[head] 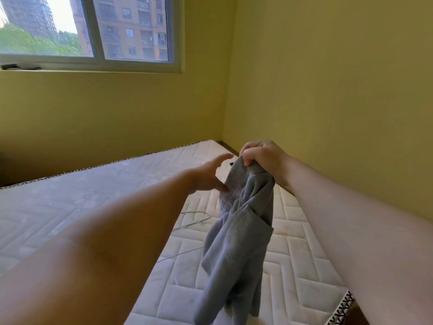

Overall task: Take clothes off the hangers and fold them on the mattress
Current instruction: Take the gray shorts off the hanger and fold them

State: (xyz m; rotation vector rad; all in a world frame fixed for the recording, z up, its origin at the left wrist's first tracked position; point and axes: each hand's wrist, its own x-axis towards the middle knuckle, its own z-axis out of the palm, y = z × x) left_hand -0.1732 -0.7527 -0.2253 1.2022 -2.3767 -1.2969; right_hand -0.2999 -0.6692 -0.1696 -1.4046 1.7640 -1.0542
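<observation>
A grey garment (236, 240) with a ribbed band hangs bunched above the white quilted mattress (293, 266). My right hand (262, 157) is shut on its top edge and holds it up. My left hand (210, 175) is beside it on the left, fingers spread, with fingertips touching the ribbed band. Thin wire hangers (194, 220) lie flat on the mattress behind my left forearm, partly hidden by it.
The mattress fills the room's corner between yellow walls (328, 90). A window (93, 31) is at the upper left, with a dark object (18, 66) on its sill. The mattress's patterned edge (342, 308) shows at the lower right.
</observation>
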